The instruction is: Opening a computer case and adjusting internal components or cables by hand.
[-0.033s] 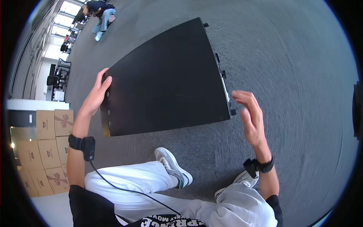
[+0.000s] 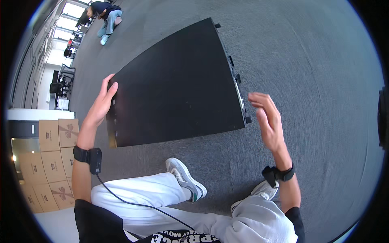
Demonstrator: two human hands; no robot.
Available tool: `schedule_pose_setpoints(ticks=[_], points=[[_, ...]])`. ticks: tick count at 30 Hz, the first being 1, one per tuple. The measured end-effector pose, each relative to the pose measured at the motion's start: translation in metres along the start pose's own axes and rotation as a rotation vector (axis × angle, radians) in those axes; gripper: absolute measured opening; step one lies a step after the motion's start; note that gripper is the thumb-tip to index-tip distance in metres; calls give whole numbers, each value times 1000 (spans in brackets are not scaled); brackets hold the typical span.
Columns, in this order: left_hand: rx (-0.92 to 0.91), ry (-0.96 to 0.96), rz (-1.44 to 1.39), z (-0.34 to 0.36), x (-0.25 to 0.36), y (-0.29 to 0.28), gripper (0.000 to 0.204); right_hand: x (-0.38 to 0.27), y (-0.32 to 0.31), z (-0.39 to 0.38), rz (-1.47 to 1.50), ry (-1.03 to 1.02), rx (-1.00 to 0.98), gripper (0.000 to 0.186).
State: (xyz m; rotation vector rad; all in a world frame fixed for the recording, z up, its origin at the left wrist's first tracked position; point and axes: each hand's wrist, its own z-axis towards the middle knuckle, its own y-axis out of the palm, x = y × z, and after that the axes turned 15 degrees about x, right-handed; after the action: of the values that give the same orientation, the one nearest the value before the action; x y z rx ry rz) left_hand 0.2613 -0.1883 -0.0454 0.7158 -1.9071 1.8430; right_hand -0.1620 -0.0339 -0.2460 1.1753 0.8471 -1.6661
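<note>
A large flat black case (image 2: 174,87) takes up the middle of the view, its broad plain face toward me. Along its right edge are small black tabs and a pale metal strip. My left hand (image 2: 102,101) grips the case at its left edge, thumb on the broad face and fingers behind the edge. To the right of the case, a short gap from the strip, my right hand (image 2: 267,121) is held open with bent fingers and holds nothing. What is inside or behind the case is hidden.
Stacked cardboard boxes (image 2: 48,162) stand at the left. Another person (image 2: 107,20) crouches or sits far off at upper left, near office chairs (image 2: 60,86). My shoes (image 2: 184,178) rest on the grey floor below the case. A black cable (image 2: 137,203) runs from my left wrist device.
The case and my left hand have shifted very slightly left. My right hand stays beside the right edge, its fingers a little higher.
</note>
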Motion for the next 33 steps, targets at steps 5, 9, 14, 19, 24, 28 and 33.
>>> schedule_pose_setpoints(ticks=[5, 9, 14, 19, 24, 28, 33], points=[[37, 3, 81, 2, -5, 0, 59, 20, 9, 53, -137, 123, -73, 38], [52, 78, 157, 6, -6, -2, 60, 58, 20, 104, -137, 171, -176, 43], [2, 60, 199, 7, -5, -6, 62, 92, 42, 131, -89, 104, -259, 49], [35, 80, 259, 5, -2, -4, 64, 121, 53, 140, -21, 219, -331, 51], [24, 134, 267, 8, -5, -4, 64, 138, 61, 130, 48, 107, -206, 55], [28, 102, 257, 6, 0, -7, 64, 122, 63, 136, -110, 141, -246, 49], [48, 124, 272, 6, 2, -2, 65, 116, 65, 132, -135, 117, -161, 45]])
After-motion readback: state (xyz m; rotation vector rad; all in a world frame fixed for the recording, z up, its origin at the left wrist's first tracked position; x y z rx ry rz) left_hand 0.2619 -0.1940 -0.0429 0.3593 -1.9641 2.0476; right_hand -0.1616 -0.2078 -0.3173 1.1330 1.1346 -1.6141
